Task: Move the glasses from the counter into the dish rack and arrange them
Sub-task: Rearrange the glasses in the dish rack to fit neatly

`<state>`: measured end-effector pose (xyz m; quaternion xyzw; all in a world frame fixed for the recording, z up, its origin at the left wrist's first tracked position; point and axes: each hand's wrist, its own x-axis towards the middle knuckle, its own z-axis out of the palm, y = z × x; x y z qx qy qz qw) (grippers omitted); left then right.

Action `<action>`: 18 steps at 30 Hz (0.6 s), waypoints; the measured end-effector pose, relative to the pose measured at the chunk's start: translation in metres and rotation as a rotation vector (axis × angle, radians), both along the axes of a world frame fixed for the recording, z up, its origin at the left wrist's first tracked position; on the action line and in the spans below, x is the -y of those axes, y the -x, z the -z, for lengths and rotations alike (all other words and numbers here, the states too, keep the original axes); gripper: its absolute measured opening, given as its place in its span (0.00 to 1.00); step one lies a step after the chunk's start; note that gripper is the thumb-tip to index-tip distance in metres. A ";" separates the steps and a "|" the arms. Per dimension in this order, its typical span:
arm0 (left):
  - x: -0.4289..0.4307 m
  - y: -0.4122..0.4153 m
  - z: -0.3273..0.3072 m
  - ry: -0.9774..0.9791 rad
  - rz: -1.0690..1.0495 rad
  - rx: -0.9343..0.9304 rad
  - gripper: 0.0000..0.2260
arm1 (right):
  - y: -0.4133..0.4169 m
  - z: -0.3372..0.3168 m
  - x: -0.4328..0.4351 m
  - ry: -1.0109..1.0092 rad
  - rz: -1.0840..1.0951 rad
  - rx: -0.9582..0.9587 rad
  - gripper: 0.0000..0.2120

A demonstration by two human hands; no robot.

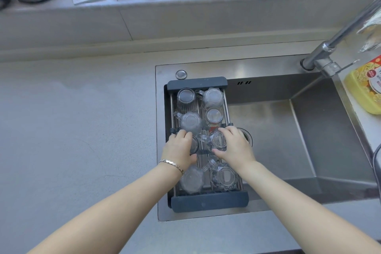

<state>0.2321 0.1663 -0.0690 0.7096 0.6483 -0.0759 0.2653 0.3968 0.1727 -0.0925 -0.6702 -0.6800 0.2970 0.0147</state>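
Counter [72,130] at left is bare grey, no glasses on it. Dish rack [208,202] spans the left end of the sink [309,130], holding eight upturned glasses in two columns. Left hand [179,148], bracelet [173,164] at the wrist, wraps its fingers around the left glass of the third row [194,144], mostly hidden beneath it. Right hand [233,146] grips the handled glass [216,141] just beside, fingers curled over its far side, thumb on the near side. Faucet [329,47] and yellow bottle [362,86] stand at far right.
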 end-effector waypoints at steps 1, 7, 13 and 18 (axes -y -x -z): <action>0.000 0.001 0.001 -0.009 0.006 0.007 0.23 | 0.000 0.000 0.000 0.001 0.004 -0.002 0.31; 0.003 0.012 0.008 -0.008 0.025 0.086 0.27 | 0.000 0.001 0.003 -0.001 0.029 -0.023 0.31; 0.017 0.017 0.007 -0.156 0.002 0.137 0.33 | -0.005 -0.011 0.022 -0.155 0.225 -0.086 0.26; 0.041 0.023 0.008 -0.392 0.210 0.277 0.22 | -0.014 -0.023 0.060 0.110 0.155 0.022 0.27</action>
